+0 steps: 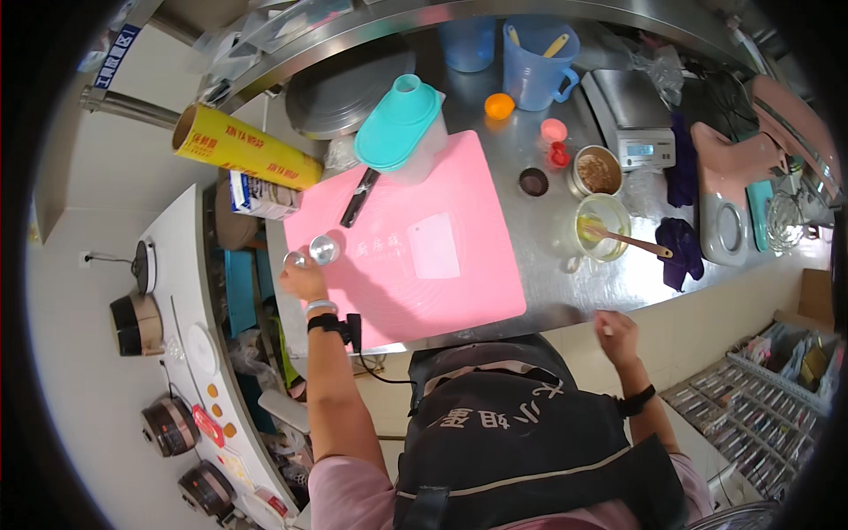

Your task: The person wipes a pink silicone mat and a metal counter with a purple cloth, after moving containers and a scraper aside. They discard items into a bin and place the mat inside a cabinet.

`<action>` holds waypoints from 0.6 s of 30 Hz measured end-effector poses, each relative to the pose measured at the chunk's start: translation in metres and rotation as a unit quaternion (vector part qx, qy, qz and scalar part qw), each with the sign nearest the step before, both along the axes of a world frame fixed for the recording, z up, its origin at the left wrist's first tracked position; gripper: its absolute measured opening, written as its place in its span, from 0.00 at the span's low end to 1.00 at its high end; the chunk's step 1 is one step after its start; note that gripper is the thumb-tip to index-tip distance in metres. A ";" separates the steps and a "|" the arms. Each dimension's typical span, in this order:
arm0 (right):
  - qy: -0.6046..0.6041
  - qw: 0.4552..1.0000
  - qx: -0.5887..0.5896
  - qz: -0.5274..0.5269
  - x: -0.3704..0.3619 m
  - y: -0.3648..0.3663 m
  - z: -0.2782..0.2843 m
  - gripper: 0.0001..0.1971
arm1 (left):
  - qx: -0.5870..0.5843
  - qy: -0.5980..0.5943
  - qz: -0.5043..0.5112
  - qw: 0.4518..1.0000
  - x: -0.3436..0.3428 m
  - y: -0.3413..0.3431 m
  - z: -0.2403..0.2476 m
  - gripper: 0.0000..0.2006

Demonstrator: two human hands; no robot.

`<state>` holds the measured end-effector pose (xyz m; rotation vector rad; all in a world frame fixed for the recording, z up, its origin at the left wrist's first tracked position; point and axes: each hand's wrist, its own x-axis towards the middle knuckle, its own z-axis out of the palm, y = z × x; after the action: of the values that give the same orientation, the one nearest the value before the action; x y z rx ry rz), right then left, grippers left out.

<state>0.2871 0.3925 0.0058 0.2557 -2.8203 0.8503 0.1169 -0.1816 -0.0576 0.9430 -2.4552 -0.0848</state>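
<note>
At the left edge of the pink mat, my left hand has its fingers closed on a small silvery foil cup. A second foil cup sits on the mat just right of it. My right hand hovers past the table's front edge with its fingers curled in. Whether it holds anything I cannot make out. On the mat lie a white rectangular scraper and a black-handled tool, partly covered by a clear container with a turquoise lid.
A glass bowl with a wooden-handled spatula stands on the steel table, by a metal bowl of brown crumbs. Behind are a scale, a blue jug and a dark paper cup. A yellow roll leans at left.
</note>
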 end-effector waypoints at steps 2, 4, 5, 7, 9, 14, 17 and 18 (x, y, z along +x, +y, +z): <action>0.018 1.000 -0.009 0.014 -0.046 -0.045 0.023 0.06 | 0.010 -0.014 0.006 1.000 -0.001 -0.022 -0.015 0.17; -0.019 0.997 -0.065 -0.040 -0.112 -0.090 0.045 0.04 | 0.009 -0.041 -0.029 0.999 0.007 -0.050 -0.026 0.17; 0.003 1.000 -0.014 -0.025 -0.147 -0.098 0.033 0.05 | 0.010 -0.034 -0.020 0.999 0.009 -0.060 -0.028 0.17; 0.057 0.990 0.102 -0.077 -0.214 -0.100 0.022 0.10 | 0.081 -0.033 -0.039 0.995 -0.016 -0.018 -0.023 0.18; 0.105 0.970 0.182 -0.120 -0.256 -0.104 -0.012 0.11 | 0.077 -0.021 -0.049 0.996 -0.019 -0.007 -0.017 0.17; -0.174 0.930 0.307 -0.105 -0.305 -0.128 -0.018 0.10 | 0.106 0.028 -0.103 0.989 0.000 -0.033 -0.016 0.13; -0.125 0.937 0.134 -0.296 -0.337 -0.099 -0.003 0.10 | 0.150 0.038 -0.120 0.981 0.007 -0.036 -0.012 0.14; -0.094 0.923 0.139 -0.347 -0.349 -0.078 -0.003 0.10 | 0.178 0.048 -0.138 0.973 0.006 -0.028 -0.005 0.15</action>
<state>-0.0615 0.3145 0.0032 -0.7890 -2.8507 0.3245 0.1225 -0.2092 -0.0625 0.7080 -2.5103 -0.6708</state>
